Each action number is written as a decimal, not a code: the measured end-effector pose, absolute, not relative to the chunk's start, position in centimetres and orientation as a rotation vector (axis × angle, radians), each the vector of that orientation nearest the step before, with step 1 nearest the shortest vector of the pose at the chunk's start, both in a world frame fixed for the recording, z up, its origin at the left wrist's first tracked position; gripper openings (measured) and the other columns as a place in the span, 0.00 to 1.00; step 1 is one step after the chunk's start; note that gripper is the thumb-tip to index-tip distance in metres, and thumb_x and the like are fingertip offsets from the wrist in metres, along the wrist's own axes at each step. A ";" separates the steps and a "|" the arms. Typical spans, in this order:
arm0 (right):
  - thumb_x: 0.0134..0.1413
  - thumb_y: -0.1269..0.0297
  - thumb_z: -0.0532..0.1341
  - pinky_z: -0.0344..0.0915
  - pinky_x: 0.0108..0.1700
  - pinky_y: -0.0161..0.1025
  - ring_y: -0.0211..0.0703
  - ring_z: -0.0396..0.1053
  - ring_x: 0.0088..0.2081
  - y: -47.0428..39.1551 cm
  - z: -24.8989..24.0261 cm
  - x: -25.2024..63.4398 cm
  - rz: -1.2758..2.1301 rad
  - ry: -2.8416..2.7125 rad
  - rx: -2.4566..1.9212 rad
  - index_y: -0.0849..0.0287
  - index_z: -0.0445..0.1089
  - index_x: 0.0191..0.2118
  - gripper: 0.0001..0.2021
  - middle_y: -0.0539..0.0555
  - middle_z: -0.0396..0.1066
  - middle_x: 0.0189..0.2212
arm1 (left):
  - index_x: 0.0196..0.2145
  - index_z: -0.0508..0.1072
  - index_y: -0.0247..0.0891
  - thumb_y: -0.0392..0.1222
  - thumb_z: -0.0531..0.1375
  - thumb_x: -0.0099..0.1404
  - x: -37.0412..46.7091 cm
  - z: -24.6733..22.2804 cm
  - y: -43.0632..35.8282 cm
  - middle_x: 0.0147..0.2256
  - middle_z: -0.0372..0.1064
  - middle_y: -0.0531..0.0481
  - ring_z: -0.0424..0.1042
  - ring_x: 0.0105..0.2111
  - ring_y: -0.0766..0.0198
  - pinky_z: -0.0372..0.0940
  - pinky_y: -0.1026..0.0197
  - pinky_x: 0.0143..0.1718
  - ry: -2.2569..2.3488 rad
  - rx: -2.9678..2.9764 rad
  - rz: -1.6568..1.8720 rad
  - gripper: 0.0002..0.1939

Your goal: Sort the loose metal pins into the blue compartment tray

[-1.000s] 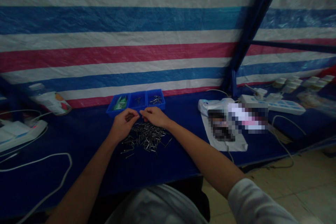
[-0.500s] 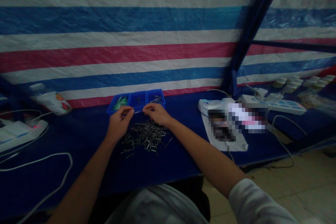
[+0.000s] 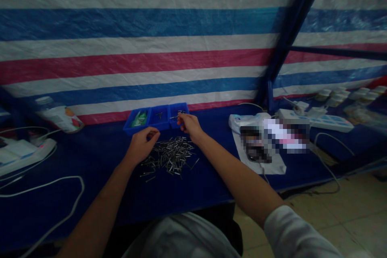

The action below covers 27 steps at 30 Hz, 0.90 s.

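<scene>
A loose pile of thin metal pins (image 3: 173,156) lies on the dark blue table. Behind it stands a blue tray (image 3: 160,125) with three compartments: green items (image 3: 139,118) on the left, a few pins in the middle, more pins on the right. My right hand (image 3: 190,125) is at the right compartment, its fingers pinched on a thin metal pin (image 3: 174,117) that points left. My left hand (image 3: 144,142) hovers at the pile's upper left, in front of the tray. Its fingers are curled close together; whether they hold anything is too small to tell.
A bottle (image 3: 60,116) and a power strip (image 3: 36,153) with white cables are at the left. To the right lie a white sheet (image 3: 276,165) with blurred items, another power strip (image 3: 329,121) and small jars (image 3: 337,97). A striped tarp (image 3: 151,60) hangs behind.
My right hand has moved right to the tray's right compartment with the pin. My left hand has shifted slightly right and down, away from the pin between the hands.
</scene>
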State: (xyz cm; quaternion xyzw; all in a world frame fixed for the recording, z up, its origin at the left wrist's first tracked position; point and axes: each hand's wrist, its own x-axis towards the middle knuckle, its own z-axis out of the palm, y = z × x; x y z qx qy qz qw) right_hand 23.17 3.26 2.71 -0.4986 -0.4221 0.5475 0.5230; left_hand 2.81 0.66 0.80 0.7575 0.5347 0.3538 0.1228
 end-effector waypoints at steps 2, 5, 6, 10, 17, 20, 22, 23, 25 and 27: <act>0.60 0.59 0.58 0.47 0.17 0.30 0.28 0.61 0.16 3.3 2.7 23.2 1.316 -1.037 -1.199 0.60 0.68 0.32 0.10 0.47 0.71 0.25 | 0.36 0.75 0.39 0.51 0.57 0.63 2.8 0.9 0.6 0.32 0.76 0.49 0.74 0.32 0.58 0.67 0.59 0.36 1.557 2.243 1.001 0.14; 0.61 0.58 0.57 0.52 0.19 0.31 0.31 0.65 0.18 3.5 2.4 22.9 1.324 -1.130 -1.221 0.59 0.69 0.36 0.10 0.49 0.73 0.28 | 0.36 0.75 0.39 0.51 0.56 0.63 2.8 0.8 0.7 0.32 0.76 0.49 0.74 0.32 0.58 0.67 0.59 0.36 1.556 2.275 0.945 0.14; 0.62 0.59 0.57 0.55 0.20 0.31 0.31 0.65 0.18 3.6 2.3 22.9 1.298 -1.180 -1.235 0.59 0.69 0.36 0.10 0.50 0.74 0.28 | 0.37 0.75 0.39 0.50 0.56 0.63 2.8 0.8 0.7 0.32 0.76 0.49 0.74 0.32 0.58 0.67 0.58 0.36 1.555 2.284 0.924 0.14; 0.61 0.60 0.57 0.65 0.32 0.35 0.36 0.69 0.26 3.6 1.5 22.6 0.923 -1.543 -1.329 0.59 0.73 0.36 0.10 0.52 0.75 0.30 | 0.38 0.76 0.39 0.50 0.57 0.62 2.6 0.3 1.0 0.34 0.76 0.46 0.74 0.35 0.56 0.67 0.56 0.39 1.512 2.365 0.820 0.14; 0.61 0.60 0.57 0.63 0.49 0.45 0.50 0.68 0.48 1.5 0.9 22.4 0.197 -2.366 -1.293 0.57 0.77 0.44 0.13 0.60 0.72 0.45 | 0.38 0.78 0.39 0.46 0.55 0.64 2.2 -0.3 1.4 0.39 0.76 0.44 0.74 0.40 0.55 0.65 0.53 0.45 1.424 2.466 0.641 0.14; 0.62 0.60 0.56 0.64 0.48 0.47 0.52 0.66 0.49 1.2 1.0 22.3 0.165 -2.462 -1.335 0.55 0.77 0.45 0.14 0.60 0.72 0.45 | 0.37 0.79 0.39 0.45 0.54 0.64 2.2 -0.3 1.4 0.38 0.76 0.45 0.74 0.39 0.55 0.65 0.54 0.44 1.412 2.471 0.620 0.14; 0.62 0.61 0.56 0.64 0.47 0.47 0.53 0.67 0.49 1.2 0.9 22.3 0.176 -2.475 -1.341 0.55 0.78 0.44 0.13 0.60 0.73 0.44 | 0.36 0.79 0.40 0.45 0.54 0.64 2.3 -0.3 1.4 0.38 0.76 0.45 0.74 0.38 0.56 0.65 0.55 0.44 1.406 2.472 0.622 0.14; 0.62 0.61 0.56 0.64 0.47 0.47 0.53 0.67 0.48 1.2 0.9 22.2 0.184 -2.472 -1.337 0.56 0.78 0.43 0.13 0.60 0.73 0.44 | 0.36 0.79 0.40 0.45 0.54 0.64 2.3 -0.3 1.4 0.37 0.76 0.45 0.74 0.38 0.56 0.66 0.55 0.43 1.405 2.471 0.623 0.14; 0.62 0.62 0.56 0.63 0.46 0.47 0.53 0.67 0.48 1.3 0.8 22.2 0.200 -2.463 -1.331 0.57 0.78 0.43 0.13 0.60 0.73 0.44 | 0.36 0.79 0.40 0.46 0.54 0.64 2.4 -0.3 1.3 0.37 0.76 0.45 0.74 0.37 0.56 0.66 0.55 0.42 1.409 2.466 0.624 0.14; 0.62 0.62 0.56 0.63 0.46 0.47 0.53 0.67 0.48 1.4 0.8 22.2 0.206 -2.463 -1.327 0.57 0.78 0.43 0.13 0.61 0.73 0.44 | 0.35 0.79 0.41 0.47 0.54 0.64 2.4 -0.3 1.3 0.37 0.76 0.45 0.74 0.37 0.55 0.66 0.54 0.42 1.416 2.459 0.628 0.15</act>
